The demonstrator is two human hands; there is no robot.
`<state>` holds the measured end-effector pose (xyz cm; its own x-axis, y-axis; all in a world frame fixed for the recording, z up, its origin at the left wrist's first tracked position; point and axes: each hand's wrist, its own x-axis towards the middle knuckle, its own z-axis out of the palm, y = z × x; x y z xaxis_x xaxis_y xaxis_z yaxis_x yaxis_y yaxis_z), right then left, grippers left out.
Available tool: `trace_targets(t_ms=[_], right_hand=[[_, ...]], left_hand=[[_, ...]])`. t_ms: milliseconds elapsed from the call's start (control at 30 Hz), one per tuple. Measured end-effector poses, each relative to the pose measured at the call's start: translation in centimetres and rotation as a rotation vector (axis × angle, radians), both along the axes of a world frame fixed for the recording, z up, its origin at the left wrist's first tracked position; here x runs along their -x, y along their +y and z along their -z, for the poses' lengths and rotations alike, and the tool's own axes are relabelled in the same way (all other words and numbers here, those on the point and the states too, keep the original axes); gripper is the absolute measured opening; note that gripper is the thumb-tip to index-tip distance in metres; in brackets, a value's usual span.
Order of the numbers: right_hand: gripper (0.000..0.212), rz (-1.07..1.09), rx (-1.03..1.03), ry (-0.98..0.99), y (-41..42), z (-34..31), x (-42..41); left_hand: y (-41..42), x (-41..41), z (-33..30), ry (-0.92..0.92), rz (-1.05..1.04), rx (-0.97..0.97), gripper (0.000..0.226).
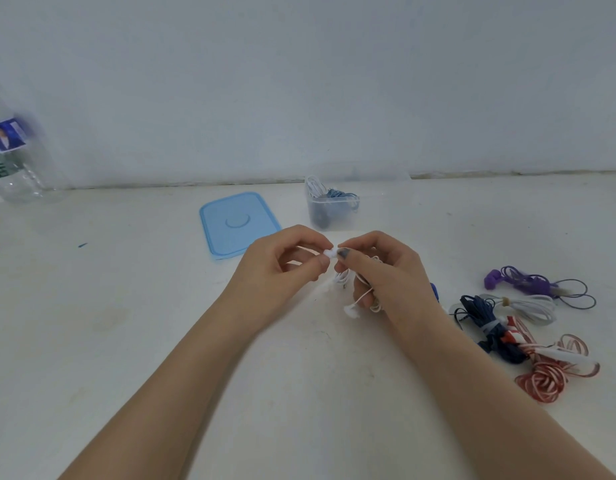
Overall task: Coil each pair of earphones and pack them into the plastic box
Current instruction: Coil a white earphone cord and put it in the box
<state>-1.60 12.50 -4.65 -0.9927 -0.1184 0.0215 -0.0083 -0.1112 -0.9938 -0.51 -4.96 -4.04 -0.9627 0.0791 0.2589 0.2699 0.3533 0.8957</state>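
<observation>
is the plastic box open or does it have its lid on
Open. The plastic box has no lid on top; the blue lid lies flat on the table to its left, and coiled earphones show inside.

The plastic box (332, 211) stands at the rear centre of the table (126, 323), close to the wall (299, 81), with coiled earphones (329, 194) inside it; its lid (239, 225) lies flat just to its left. In front of both, the left hand (282, 263) and right hand (386, 268) meet above the table — a pair of earphones (351, 292) between them. A pile of earphones (528, 323) lies on the table to the right of the hands, and a bottle (15, 150) stands at the far left by the wall.
</observation>
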Motion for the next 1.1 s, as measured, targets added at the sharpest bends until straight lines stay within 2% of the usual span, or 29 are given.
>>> trace_targets(t_ms=[167, 433, 700, 933, 1100], right_hand=[[0.01, -0.073, 0.026, -0.039, 0.34, -0.15, 0.05], [0.017, -0.165, 0.091, -0.064, 0.7, -0.62, -0.01], [0.016, -0.179, 0.135, -0.086, 0.71, -0.62, 0.05], [0.021, -0.177, 0.15, -0.109, 0.68, -0.71, -0.06], [0.009, -0.129, 0.177, -0.134, 0.6, -0.51, 0.14]], left_hand=[[-0.08, -0.14, -0.06, -0.017, 0.067, -0.136, 0.008], [-0.24, 0.06, -0.3, -0.126, 0.171, -0.321, 0.022], [0.06, 0.25, -0.26, -0.265, 0.202, -0.528, 0.014], [0.35, 0.28, -0.12, -0.229, 0.154, -0.487, 0.011], [0.59, 0.1, -0.06, -0.201, 0.145, -0.453, 0.009]])
